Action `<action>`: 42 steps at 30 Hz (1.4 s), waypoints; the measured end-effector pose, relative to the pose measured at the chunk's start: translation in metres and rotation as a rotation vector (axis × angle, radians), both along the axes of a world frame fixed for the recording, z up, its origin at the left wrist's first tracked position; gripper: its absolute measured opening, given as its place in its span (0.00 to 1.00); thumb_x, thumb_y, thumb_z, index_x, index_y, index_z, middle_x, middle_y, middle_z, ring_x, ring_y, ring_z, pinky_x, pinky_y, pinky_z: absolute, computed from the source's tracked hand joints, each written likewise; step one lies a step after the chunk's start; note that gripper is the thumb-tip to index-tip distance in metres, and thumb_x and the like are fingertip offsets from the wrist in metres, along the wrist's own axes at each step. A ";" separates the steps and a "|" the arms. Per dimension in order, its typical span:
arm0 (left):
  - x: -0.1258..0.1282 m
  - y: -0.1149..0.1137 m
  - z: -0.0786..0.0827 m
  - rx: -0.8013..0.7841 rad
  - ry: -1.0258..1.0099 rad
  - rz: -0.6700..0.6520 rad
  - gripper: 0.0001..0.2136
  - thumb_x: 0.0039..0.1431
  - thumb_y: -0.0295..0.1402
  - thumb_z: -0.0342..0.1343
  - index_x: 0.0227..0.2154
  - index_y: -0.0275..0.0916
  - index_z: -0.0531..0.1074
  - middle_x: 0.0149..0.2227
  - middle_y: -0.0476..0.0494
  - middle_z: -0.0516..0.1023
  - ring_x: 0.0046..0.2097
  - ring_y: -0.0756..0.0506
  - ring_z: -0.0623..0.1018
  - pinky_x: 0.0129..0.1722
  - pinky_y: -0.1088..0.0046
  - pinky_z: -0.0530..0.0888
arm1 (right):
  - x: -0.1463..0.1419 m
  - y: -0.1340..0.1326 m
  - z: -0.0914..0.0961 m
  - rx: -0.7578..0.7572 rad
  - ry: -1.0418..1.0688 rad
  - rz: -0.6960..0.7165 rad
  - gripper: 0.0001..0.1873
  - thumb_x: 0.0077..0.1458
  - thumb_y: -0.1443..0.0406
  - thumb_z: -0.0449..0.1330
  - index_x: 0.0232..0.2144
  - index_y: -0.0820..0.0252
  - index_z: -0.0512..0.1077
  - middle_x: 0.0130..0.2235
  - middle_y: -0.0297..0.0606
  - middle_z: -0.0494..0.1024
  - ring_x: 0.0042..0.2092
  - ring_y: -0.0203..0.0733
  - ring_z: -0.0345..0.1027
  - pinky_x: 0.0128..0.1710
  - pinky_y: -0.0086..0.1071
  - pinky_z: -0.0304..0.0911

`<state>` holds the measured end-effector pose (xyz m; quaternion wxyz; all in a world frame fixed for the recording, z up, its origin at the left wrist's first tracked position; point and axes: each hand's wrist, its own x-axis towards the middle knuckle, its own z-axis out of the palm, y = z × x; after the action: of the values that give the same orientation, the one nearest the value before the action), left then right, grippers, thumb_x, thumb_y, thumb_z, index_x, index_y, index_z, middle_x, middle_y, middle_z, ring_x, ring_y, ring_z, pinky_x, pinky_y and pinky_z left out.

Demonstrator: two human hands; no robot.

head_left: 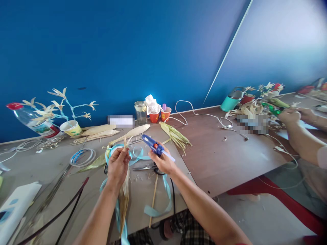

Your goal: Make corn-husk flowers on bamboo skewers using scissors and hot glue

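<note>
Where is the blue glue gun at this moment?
In the head view, the blue glue gun is near the centre, held in the right hand, right of the left hand and above the scissors.

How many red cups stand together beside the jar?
2: the left cup, next to the jar, holding white tissue, and the right cup beside it. Others may hide behind.

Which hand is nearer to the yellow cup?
Left. The left hand is in front and right of the yellow cup; the right hand is farther right, holding the glue gun.
</note>
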<state>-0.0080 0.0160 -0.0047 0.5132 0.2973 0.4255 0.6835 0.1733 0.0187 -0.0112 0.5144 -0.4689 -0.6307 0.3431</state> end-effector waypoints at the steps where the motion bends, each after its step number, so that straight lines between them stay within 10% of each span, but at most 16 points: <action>1: 0.000 0.000 -0.001 0.001 -0.002 0.005 0.10 0.42 0.34 0.68 0.22 0.36 0.72 0.21 0.53 0.70 0.21 0.58 0.63 0.24 0.80 0.66 | 0.001 0.003 -0.001 0.008 -0.065 -0.064 0.24 0.51 0.60 0.59 0.51 0.60 0.68 0.39 0.42 0.76 0.43 0.47 0.68 0.44 0.39 0.64; 14: -0.002 0.002 -0.007 0.053 0.027 -0.046 0.10 0.45 0.33 0.67 0.23 0.36 0.71 0.23 0.52 0.71 0.20 0.59 0.61 0.25 0.78 0.64 | 0.011 0.020 -0.013 -0.211 -0.860 -0.342 0.32 0.53 0.63 0.56 0.59 0.66 0.56 0.51 0.53 0.69 0.53 0.56 0.58 0.49 0.44 0.51; 42: 0.008 0.000 -0.007 0.024 0.031 -0.055 0.10 0.41 0.34 0.68 0.22 0.36 0.73 0.23 0.51 0.71 0.20 0.59 0.61 0.23 0.78 0.62 | 0.028 0.033 -0.011 -0.207 -0.877 -0.520 0.31 0.53 0.62 0.57 0.58 0.62 0.59 0.51 0.51 0.70 0.53 0.56 0.57 0.51 0.45 0.47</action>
<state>-0.0004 0.0161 -0.0113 0.5217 0.3255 0.4166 0.6696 0.2008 0.0515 -0.0220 0.2212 -0.7581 -0.6124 0.0358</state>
